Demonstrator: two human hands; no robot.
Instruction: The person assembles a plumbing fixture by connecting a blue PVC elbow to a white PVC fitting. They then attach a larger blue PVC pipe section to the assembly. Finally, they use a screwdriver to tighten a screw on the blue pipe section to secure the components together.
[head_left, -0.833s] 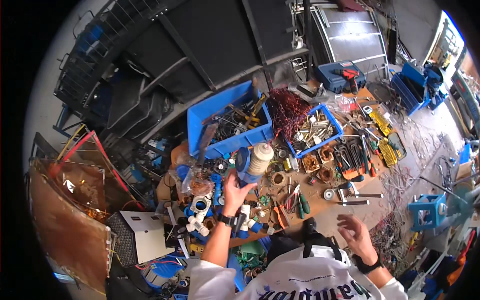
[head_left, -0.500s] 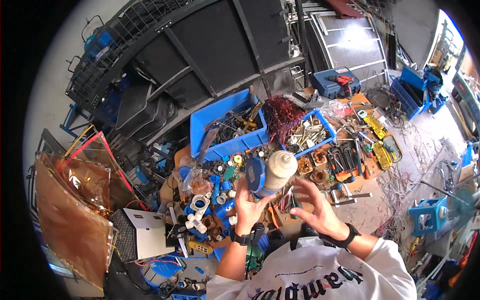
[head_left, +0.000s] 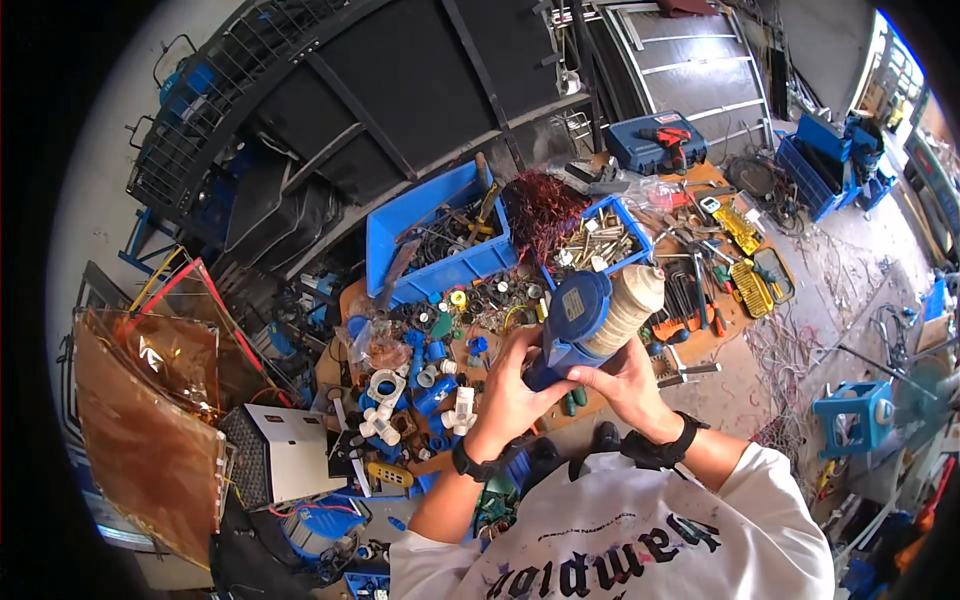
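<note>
A large industrial power connector, with a blue body and round blue hinged cap (head_left: 580, 305) and a cream ribbed sleeve (head_left: 628, 315), is held up over the near part of the workbench (head_left: 735, 355). Its sleeve end tilts up and to the right. My left hand (head_left: 512, 398) is closed around the blue body from the left. On the right, my right hand (head_left: 635, 390) grips its lower end, thumb across the blue part; the other fingers are partly hidden behind it. Dark bands circle both wrists.
Behind the connector stand a blue bin (head_left: 450, 265) of cables and a tray of metal pieces (head_left: 600, 240). Pliers and hex keys (head_left: 685, 290) lie to the right, pipe fittings (head_left: 385, 385) to the left. A red drill (head_left: 668, 143) rests on a blue case at the back.
The connector has moved right and turned, so its round cap faces up. My right hand, apart from it before, has closed on its lower end. The head view has shifted slightly.
</note>
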